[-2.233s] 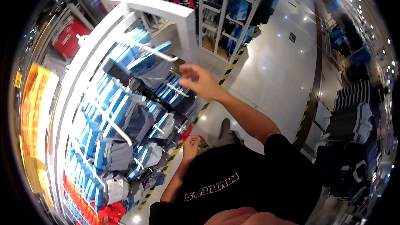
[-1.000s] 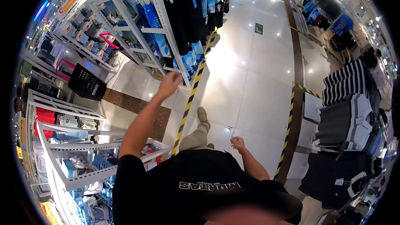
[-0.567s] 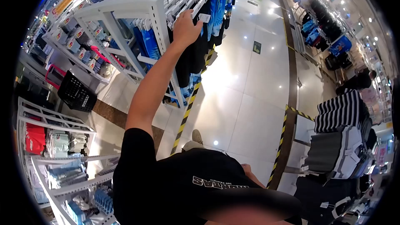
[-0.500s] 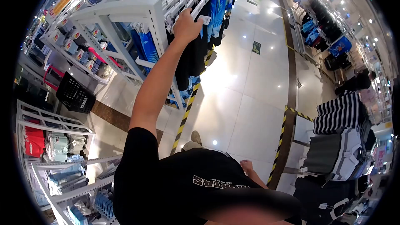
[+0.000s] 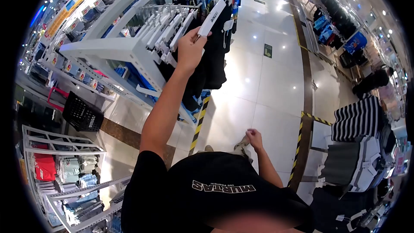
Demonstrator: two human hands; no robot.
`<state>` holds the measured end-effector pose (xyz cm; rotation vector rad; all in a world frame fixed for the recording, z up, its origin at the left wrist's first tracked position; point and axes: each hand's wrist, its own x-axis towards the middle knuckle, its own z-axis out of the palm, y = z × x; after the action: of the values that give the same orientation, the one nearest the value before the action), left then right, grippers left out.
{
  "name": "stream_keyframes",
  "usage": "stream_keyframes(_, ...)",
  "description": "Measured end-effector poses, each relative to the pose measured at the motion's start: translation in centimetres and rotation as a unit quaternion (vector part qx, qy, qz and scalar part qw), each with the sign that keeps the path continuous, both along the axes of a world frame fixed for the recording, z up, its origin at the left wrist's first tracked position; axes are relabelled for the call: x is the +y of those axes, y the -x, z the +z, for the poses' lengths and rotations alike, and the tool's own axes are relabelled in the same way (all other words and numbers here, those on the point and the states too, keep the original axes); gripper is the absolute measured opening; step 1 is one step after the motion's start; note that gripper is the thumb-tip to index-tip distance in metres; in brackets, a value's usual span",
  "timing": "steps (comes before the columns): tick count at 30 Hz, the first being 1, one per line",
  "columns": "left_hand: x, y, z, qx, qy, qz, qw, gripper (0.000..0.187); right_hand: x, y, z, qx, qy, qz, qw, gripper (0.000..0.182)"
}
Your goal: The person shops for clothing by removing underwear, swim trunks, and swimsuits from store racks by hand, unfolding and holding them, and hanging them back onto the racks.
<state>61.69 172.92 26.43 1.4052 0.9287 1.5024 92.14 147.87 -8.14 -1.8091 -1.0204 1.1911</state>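
Note:
My left hand (image 5: 189, 51) is closed around the lower end of a white hanger (image 5: 212, 18) with dark lettering, at the front of a clothes rack. A black garment (image 5: 215, 64) hangs beneath it, with a white tag (image 5: 228, 25) beside it; the garment's exact kind is hard to make out. Close by my left hand, several more white hangers (image 5: 166, 28) line the rail. My right hand (image 5: 255, 139) is low in front of my body, its fingers curled in, and nothing shows in it.
The white rack frame (image 5: 103, 47) stands on my left. Behind it a black shopping basket (image 5: 82, 111) is on the floor. Yellow-black tape (image 5: 199, 125) edges the tiled aisle (image 5: 254, 86). On the right are a striped garment (image 5: 358, 118) and a person in dark clothes (image 5: 373, 82).
The white hanger in my left hand has turned and come out from the row towards the aisle. My right hand has swung forward and up from my side.

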Motion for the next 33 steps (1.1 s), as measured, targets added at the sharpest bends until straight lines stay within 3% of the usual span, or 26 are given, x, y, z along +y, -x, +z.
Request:
stream_keyframes(3,-1.6,-2.4,0.8,-0.001,-0.029,-0.008,1.0,0.038,5.4,0.7,5.2,0.049,-0.067,-0.001,0.997,0.03)
stream_keyframes(8,-5.8,-9.3,-2.3,0.071,-0.016,0.031,0.997,0.033,13.3,2.2,21.6,0.163,-0.225,0.057,0.959,0.038)
stream_keyframes(10,-7.0,-12.9,-4.6,0.125,0.041,0.036,0.991,0.034,16.3,1.9,24.9,0.268,-0.24,0.061,0.931,0.053)
stream_keyframes(12,-7.8,-16.0,-8.8,0.215,-0.005,0.023,0.976,0.044,19.1,0.8,24.5,0.277,-0.185,0.098,0.938,0.064)
stream_keyframes(14,-8.6,-18.2,-10.9,0.334,-0.176,0.04,0.925,0.057,20.6,0.0,22.9,0.205,-0.13,0.039,0.969,0.071)
stream_keyframes(15,-9.1,-18.8,-12.1,0.316,-0.14,0.004,0.938,0.067,21.0,-0.8,22.4,0.236,-0.098,0.023,0.967,0.06)
stream_keyframes(18,-9.3,-18.1,-12.4,0.257,-0.036,-0.134,0.956,0.046,22.5,-4.9,20.8,0.317,-0.032,0.044,0.947,0.047)
stream_keyframes(19,-8.9,-18.0,-13.0,0.245,-0.006,-0.123,0.962,0.035,22.8,-6.2,21.1,0.319,-0.029,0.044,0.946,0.036)
stream_keyframes(22,-6.7,-17.7,-17.0,0.217,0.117,-0.007,0.969,0.03,23.5,-11.4,21.6,0.278,0.003,0.102,0.955,0.04)
stream_keyframes(24,-4.4,-17.9,-21.3,0.125,0.283,-0.014,0.951,0.036,23.9,-14.4,23.5,0.3,0.036,0.162,0.939,0.053)
stream_keyframes(26,-1.9,-19.3,-24.4,0.053,0.316,0.024,0.947,0.047,24.6,-17.4,22.2,0.38,0.03,0.234,0.894,0.064)
stream_keyframes(28,0.7,-20.3,-28.6,0.046,0.394,0.045,0.917,0.086,24.8,-18.8,22.1,0.481,0.012,0.256,0.838,0.073)
stream_keyframes(29,1.9,-20.9,-33.2,0.057,0.397,0.074,0.913,0.093,24.5,-18.3,23.6,0.532,-0.009,0.239,0.812,0.075)
stream_keyframes(30,2.8,-22.0,-33.4,0.068,0.4,0.1,0.909,0.1,24.5,-18.3,24.4,0.58,-0.031,0.218,0.784,0.077)
stream_keyframes(32,3.2,-24.0,-33.9,-0.137,0.543,0.0,0.829,0.101,25.7,-20.2,23.1,0.601,-0.069,0.192,0.773,0.079)
stream_keyframes(33,3.3,-24.2,-36.2,-0.236,0.504,-0.124,0.822,0.094,26.1,-21.1,23.3,0.594,-0.073,0.174,0.782,0.078)
